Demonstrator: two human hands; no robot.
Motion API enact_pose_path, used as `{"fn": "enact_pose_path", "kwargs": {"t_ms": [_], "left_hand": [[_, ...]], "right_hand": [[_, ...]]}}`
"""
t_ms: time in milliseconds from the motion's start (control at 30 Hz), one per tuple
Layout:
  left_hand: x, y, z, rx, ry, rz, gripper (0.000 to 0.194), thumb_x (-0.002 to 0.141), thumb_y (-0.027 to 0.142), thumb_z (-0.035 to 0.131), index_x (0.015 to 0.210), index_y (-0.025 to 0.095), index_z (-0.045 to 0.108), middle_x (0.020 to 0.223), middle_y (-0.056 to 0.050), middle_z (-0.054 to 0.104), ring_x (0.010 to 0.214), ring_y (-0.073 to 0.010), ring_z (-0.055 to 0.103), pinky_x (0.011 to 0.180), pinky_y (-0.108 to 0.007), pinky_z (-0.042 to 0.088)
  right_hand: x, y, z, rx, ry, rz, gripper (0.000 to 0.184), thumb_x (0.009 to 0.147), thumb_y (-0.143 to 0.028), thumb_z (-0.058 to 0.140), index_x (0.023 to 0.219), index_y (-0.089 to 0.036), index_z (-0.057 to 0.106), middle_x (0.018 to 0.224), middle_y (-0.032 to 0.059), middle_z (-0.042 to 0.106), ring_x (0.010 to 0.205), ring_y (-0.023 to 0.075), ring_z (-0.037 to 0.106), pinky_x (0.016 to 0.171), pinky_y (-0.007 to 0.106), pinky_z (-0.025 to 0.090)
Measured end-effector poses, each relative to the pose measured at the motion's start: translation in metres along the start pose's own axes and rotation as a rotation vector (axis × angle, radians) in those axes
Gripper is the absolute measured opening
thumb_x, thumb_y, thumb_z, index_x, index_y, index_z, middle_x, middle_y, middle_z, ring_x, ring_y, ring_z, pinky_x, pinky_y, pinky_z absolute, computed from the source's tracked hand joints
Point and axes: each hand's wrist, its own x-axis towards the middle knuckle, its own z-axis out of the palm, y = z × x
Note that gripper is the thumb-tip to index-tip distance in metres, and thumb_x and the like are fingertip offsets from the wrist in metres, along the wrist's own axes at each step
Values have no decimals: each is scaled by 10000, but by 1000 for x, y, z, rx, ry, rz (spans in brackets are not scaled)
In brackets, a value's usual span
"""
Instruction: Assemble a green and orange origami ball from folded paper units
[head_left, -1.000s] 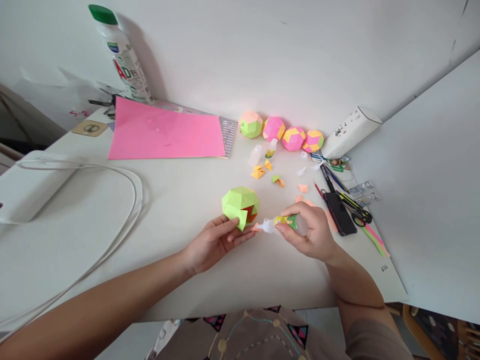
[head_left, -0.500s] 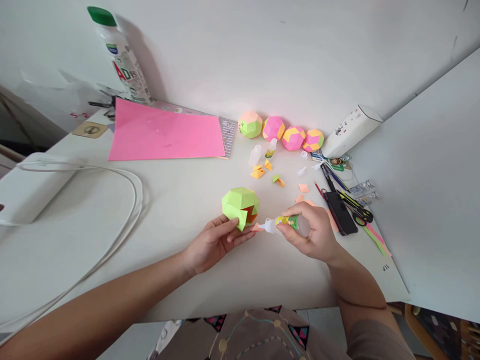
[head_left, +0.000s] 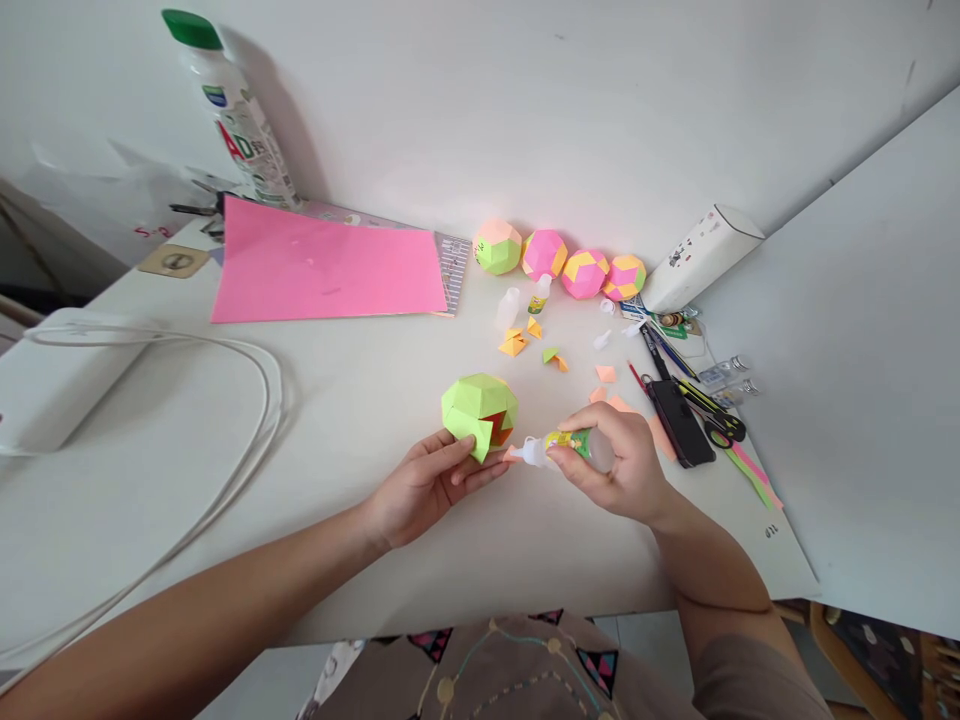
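A light-green folded paper ball (head_left: 480,397), with a gap on its right showing orange inside, is gripped at its lower flap by my left hand (head_left: 431,485). An orange paper flap (head_left: 511,454) rests at that hand's fingertips. My right hand (head_left: 619,465) is wrapped round a clear glue bottle (head_left: 577,448) with a yellow-green label. The bottle lies sideways, its white nozzle pointing left and meeting the orange flap; whether glue is coming out is too small to see. Beyond the hands lie small folded orange paper pieces (head_left: 514,343) and peach paper pieces (head_left: 605,374).
Several finished paper balls (head_left: 544,254) line the wall, with two small bottles (head_left: 508,308) before them. Pink paper (head_left: 330,265) lies at the back left. A phone (head_left: 680,422), scissors (head_left: 721,425) and pens crowd the right; a white cable (head_left: 262,400) loops at left.
Both hands, the paper ball and the glue bottle keep nearly the same pose; the bottle has shifted very slightly left. The whole view has also moved a little.
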Motion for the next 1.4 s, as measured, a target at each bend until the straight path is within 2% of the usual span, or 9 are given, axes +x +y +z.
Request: {"fn": "enact_pose_path", "kwargs": {"t_ms": [167, 467, 633, 867, 1133, 1400], "left_hand": [[0, 0, 1, 1, 4, -2, 355, 750, 328, 765, 526, 167, 542, 549, -5, 555, 1054, -259, 669, 1103, -411, 448], [0, 1, 1, 9, 9, 6, 306, 757, 327, 747, 586, 176, 544, 543, -2, 561, 1081, -272, 660, 1135, -442, 396], [-1, 2, 1, 3, 14, -2, 291, 756, 317, 745, 596, 178, 545, 526, 6, 543, 1113, -290, 647, 1126, -442, 406], [0, 1, -1, -6, 19, -8, 295, 751, 309, 757, 591, 173, 550, 510, 12, 524, 1066, -272, 667, 1128, -447, 409], [0, 2, 1, -13, 45, -10, 318, 724, 308, 787, 559, 167, 555, 520, 2, 528, 1071, -283, 661, 1095, -450, 459], [0, 1, 0, -10, 19, -9, 354, 752, 310, 767, 536, 160, 530, 591, -28, 604, 1112, -300, 649, 1117, -456, 427]], "right_hand": [[0, 0, 1, -27, 20, 16, 90, 812, -243, 656, 823, -207, 574, 665, 0, 667, 536, 123, 603, 502, 231, 462], [0, 0, 0, -2, 8, 17, 96, 814, -258, 654, 825, -207, 573, 664, -2, 663, 522, 119, 590, 488, 233, 439], [0, 1, -4, -11, -30, 61, 105, 817, -270, 657, 813, -210, 571, 650, -11, 660, 543, 121, 597, 513, 238, 455], [-1, 2, 0, 10, -25, 53, 113, 815, -279, 657, 826, -210, 567, 675, -2, 670, 560, 129, 616, 515, 242, 464], [0, 0, -10, -7, -48, 109, 107, 816, -277, 660, 817, -214, 573, 667, -11, 658, 547, 118, 585, 526, 242, 452], [0, 2, -5, -14, -18, 100, 111, 808, -277, 662, 819, -208, 575, 664, -3, 656, 556, 131, 598, 516, 246, 451]]}}
